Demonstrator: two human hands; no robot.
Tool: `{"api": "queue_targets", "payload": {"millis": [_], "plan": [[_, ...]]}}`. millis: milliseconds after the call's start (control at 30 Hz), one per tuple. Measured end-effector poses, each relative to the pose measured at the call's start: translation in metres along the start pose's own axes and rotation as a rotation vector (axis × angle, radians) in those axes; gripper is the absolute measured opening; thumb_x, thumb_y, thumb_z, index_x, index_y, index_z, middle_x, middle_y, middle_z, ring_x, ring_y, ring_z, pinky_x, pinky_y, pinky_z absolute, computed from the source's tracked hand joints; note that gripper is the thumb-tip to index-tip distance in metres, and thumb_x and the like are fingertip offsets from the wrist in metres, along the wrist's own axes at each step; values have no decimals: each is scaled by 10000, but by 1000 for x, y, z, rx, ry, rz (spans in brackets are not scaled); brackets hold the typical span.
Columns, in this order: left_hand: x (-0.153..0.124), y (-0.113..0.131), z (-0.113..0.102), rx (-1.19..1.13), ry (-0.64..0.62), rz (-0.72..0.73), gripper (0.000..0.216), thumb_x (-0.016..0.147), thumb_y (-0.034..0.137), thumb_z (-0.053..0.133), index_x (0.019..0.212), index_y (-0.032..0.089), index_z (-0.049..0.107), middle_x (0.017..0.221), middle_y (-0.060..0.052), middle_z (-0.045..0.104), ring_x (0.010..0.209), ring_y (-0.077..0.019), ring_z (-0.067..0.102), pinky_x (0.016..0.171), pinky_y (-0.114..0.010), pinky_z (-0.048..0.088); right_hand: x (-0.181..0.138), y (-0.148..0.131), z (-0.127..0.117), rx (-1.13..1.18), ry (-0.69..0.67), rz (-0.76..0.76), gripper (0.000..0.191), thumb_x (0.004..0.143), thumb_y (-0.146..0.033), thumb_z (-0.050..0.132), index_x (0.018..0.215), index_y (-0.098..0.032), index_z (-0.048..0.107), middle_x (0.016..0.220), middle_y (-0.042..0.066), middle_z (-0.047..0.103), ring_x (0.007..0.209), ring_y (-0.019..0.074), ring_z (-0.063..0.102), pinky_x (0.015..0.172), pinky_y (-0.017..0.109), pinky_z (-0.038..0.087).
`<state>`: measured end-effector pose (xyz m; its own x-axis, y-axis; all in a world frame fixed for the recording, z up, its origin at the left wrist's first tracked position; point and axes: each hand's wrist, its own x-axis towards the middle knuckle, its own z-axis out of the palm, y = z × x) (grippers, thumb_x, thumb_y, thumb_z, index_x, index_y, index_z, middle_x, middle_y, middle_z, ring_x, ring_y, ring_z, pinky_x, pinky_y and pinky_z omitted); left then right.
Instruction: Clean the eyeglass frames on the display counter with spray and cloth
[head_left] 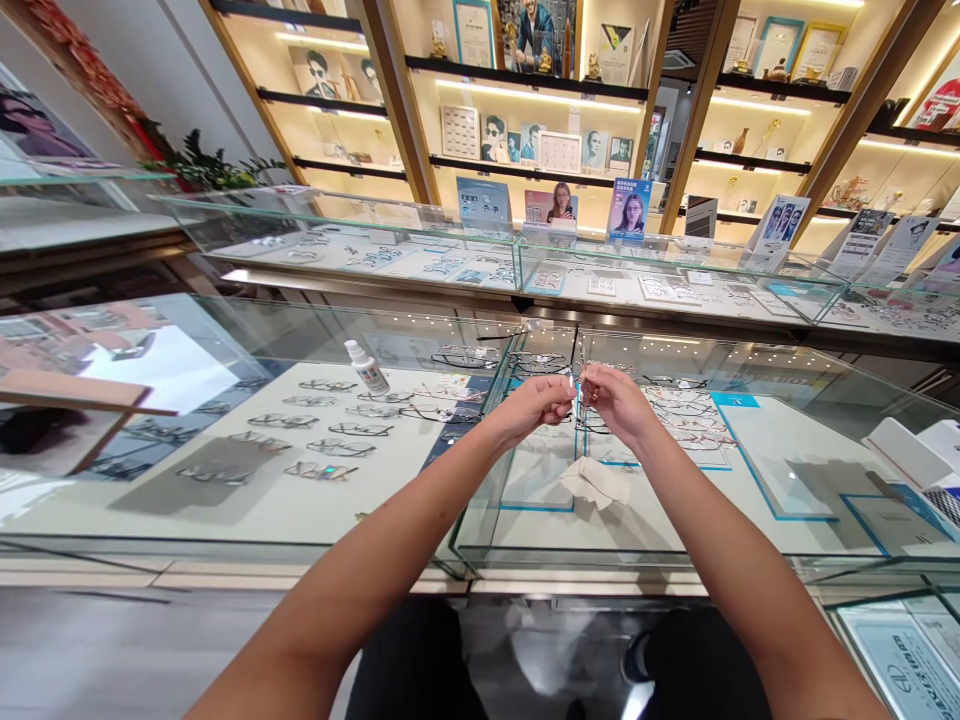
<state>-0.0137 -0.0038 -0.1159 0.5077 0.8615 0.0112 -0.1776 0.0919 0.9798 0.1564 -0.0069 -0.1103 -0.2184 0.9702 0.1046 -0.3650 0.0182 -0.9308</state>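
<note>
Both hands meet close together above the glass display counter (480,545). My left hand (538,405) is closed in a pinch, with a small white tip showing at its fingertips; what it belongs to is unclear. Right beside it, my right hand (613,395) is also closed, its fingers pinching a thin-framed pair of glasses (582,345) with a slim dark part sticking up. Much of that frame is hidden by the fingers. Below the hands lies a crumpled pale cloth (598,482) on the glass. A white spray bottle (367,368) stands on the counter to the left.
Rows of eyeglasses (321,448) lie inside the counter at left, and more frames (690,415) at right. A white open case (907,452) sits at the right edge. Beyond is a second glass showcase (420,215), with lit wall shelves (525,85) behind.
</note>
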Motion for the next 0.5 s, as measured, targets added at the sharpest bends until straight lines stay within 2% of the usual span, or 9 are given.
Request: {"api": "queue_targets", "payload": {"millis": [333,500], "plan": [[-1,1,1,13,24,-1,496,627,487,906,661,174,523,533,50,496,455,-36,366,486,-199,234,-1,-3,1,7,0,-6,291,609,-428,880,634,-219,678,643,-37,510,649,111,404,612,286,289],[-1,3,0,0,74,16,489,611,480,919,706,172,552,571,38,538,469,-46,426,479,-193,251,1,-2,-3,-17,25,-24,239,640,-414,877,680,-227,734,668,-29,563,655,115,420,621,287,326]]}}
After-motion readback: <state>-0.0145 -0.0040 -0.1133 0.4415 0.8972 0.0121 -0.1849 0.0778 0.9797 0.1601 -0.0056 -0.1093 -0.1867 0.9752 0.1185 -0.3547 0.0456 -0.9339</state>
